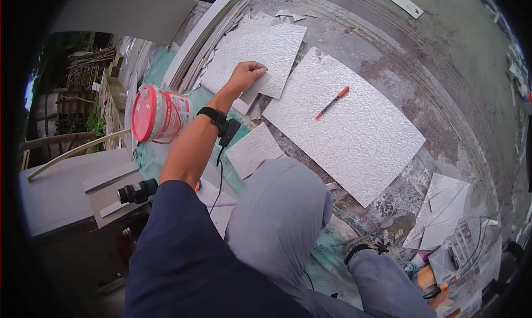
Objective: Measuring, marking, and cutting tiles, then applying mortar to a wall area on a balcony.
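My left hand has its fingertips closed on a small grey tile piece, over the edge of a textured silvery-white panel. A larger panel lies to the right, with a red-and-black marker on it. A smaller square piece lies nearer me. A black device with a cable is strapped to my left wrist. At the lower right, part of my right hand shows near orange-handled tools; its fingers are too hidden to read.
A white-and-red bucket stands at left on green sheeting, beside a black cylindrical tool. Stacked boards lie along the back. Scraps and cables are at the right. My knees fill the near middle.
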Demonstrator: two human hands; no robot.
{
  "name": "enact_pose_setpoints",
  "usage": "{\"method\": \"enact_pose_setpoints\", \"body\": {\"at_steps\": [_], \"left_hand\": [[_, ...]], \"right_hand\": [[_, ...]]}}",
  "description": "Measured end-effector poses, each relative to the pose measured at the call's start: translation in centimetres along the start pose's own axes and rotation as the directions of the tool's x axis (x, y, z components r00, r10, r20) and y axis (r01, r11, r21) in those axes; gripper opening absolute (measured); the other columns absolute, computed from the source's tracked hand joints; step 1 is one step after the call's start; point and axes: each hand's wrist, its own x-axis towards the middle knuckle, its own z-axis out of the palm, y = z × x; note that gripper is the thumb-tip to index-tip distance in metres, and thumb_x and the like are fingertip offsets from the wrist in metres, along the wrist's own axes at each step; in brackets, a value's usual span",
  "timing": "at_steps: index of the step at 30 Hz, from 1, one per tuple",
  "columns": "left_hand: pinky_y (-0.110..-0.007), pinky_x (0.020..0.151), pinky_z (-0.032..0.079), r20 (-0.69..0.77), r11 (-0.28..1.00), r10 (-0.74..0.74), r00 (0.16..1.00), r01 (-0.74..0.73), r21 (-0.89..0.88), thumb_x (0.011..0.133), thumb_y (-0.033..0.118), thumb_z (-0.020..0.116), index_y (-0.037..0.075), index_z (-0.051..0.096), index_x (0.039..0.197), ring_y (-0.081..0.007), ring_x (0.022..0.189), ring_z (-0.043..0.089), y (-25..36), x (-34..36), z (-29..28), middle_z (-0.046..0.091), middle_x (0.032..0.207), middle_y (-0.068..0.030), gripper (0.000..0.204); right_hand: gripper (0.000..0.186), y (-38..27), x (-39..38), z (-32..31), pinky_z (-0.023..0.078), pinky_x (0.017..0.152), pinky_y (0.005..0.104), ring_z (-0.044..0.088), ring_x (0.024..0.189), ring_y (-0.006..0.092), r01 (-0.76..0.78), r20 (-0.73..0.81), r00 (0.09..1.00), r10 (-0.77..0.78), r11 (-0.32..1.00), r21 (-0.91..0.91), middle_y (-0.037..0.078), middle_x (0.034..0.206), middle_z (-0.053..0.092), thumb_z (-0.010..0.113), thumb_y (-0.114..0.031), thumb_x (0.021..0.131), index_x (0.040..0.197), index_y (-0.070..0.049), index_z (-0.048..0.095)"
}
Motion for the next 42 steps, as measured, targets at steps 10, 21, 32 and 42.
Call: {"method": "enact_pose_setpoints", "body": {"at_steps": [10, 21, 32, 42], "left_hand": [[-0.039, 0.081, 0.05, -0.28, 0.859, 0.199, 0.939, -0.029, 0.511, 0.083, 0.023, 0.07, 0.009, 0.071, 0.107, -0.0303, 0.092, 0.065, -15.1, -2.1, -3.9, 0.069, 0.099, -0.015, 0.028], [-0.043, 0.09, 0.046, -0.083, 0.798, 0.197, 0.977, -0.111, 0.593, 0.057, 0.028, 0.09, 0.003, 0.053, 0.124, -0.038, 0.105, 0.055, -15.4, -15.8, 4.7, 0.057, 0.116, -0.0179, 0.08], [-0.044, 0.084, 0.046, -0.073, 0.787, 0.059, 0.996, -0.001, 0.617, 0.055, 0.027, 0.091, 0.004, 0.053, 0.118, -0.0395, 0.102, 0.056, -14.1, -13.5, 6.0, 0.058, 0.108, -0.0192, 0.077], [-0.029, 0.073, 0.047, 0.252, 0.99, -0.14, 0.958, 0.138, 0.023, 0.084, 0.013, 0.074, 0.0, 0.064, 0.092, -0.0118, 0.079, 0.059, -11.5, -15.7, -0.2, 0.067, 0.086, -0.0053, 0.019]], "right_hand": [[0.044, -3.1, -11.7, 10.1, 0.045, 0.098, 0.038, 0.058, 0.113, 0.0268, 0.613, 0.069, 0.697, -0.714, 0.544, -0.573, 0.016, 0.122, 0.059, 0.052, -0.026, 0.098, 0.131, 0.004, 0.051], [0.05, -10.3, -38.2, 43.5, 0.045, 0.099, 0.044, 0.054, 0.117, 0.0376, 0.881, 0.839, -0.446, -0.312, 0.009, 0.472, 0.019, 0.127, 0.055, 0.069, -0.006, 0.076, 0.123, -0.002, 0.054], [0.034, -10.9, -40.7, 63.3, 0.04, 0.104, 0.0446, 0.051, 0.124, 0.0299, 0.714, 0.609, -0.691, -0.39, -0.503, 0.488, 0.013, 0.129, 0.056, 0.055, -0.006, 0.087, 0.121, -0.005, 0.056], [0.017, -4.8, -42.7, 51.7, 0.053, 0.053, 0.0411, 0.066, 0.066, 0.0287, 0.68, 0.689, -0.724, 0.032, -0.136, 0.72, 0.013, 0.089, 0.057, 0.06, -0.01, 0.08, 0.094, -0.003, 0.054]]}}
